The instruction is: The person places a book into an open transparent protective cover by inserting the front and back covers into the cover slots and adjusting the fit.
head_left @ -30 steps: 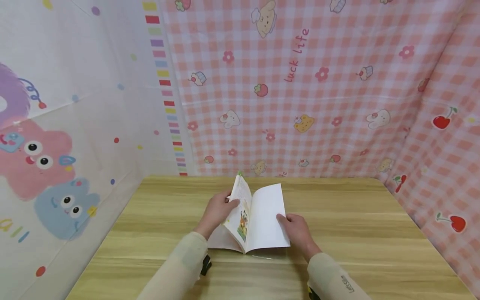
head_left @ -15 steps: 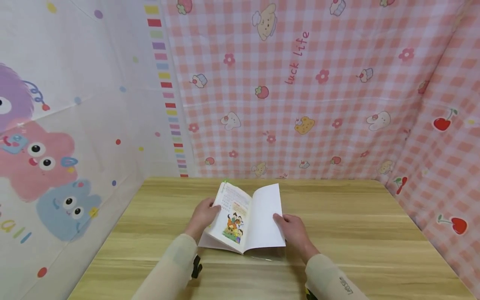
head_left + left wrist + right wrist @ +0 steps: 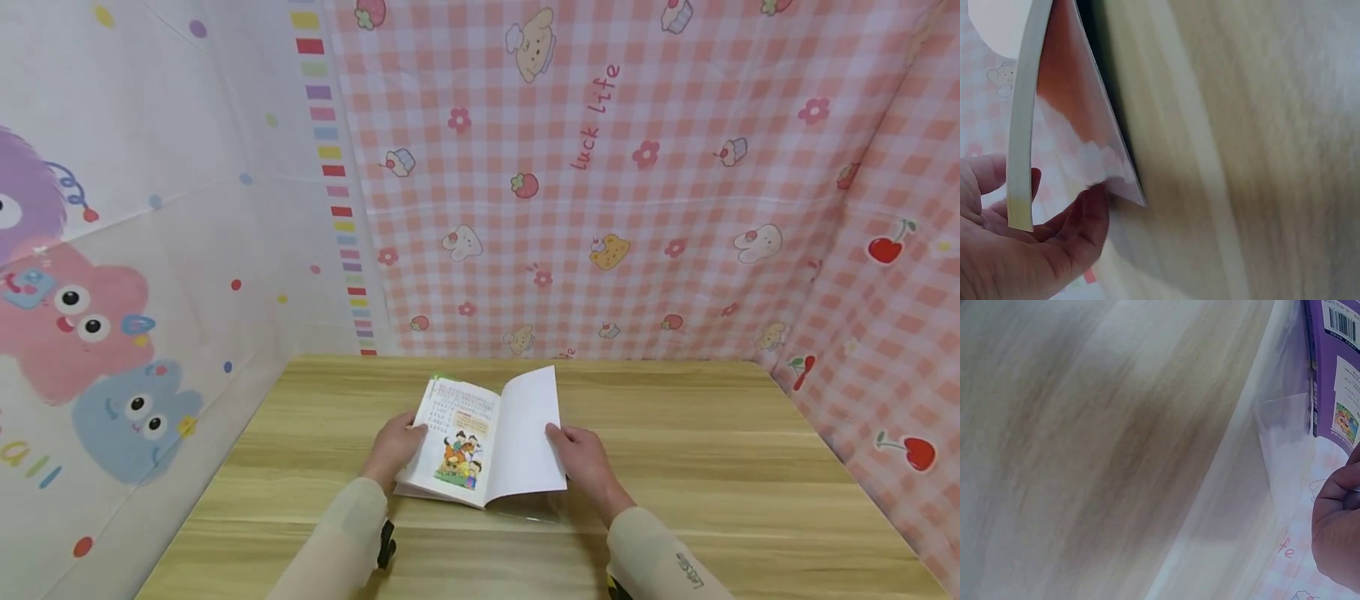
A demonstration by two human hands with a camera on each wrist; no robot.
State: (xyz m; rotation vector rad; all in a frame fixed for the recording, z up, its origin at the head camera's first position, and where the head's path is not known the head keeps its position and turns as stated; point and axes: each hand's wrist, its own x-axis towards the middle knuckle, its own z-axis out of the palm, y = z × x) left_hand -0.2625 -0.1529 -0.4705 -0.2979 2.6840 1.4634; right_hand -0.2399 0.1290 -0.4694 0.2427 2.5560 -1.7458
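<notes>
Where two forearms in pale sleeves (image 3: 333,537) converge from the near side, an open book (image 3: 483,446) is held midway across the worktop (image 3: 690,442). Its left page bears lines of print above a coloured illustration (image 3: 459,461) of figures; the facing white leaf (image 3: 528,437), unprinted, rises in a curve. Seen from the right wrist, the purple cover (image 3: 1338,375) carries a barcode, with a transparent sheet (image 3: 1285,444) beside it. The left hand (image 3: 393,450) grips the page block, thumb on top, fingers curled behind; the right hand (image 3: 588,462) pinches the white leaf's outer edge, thumb uppermost.
</notes>
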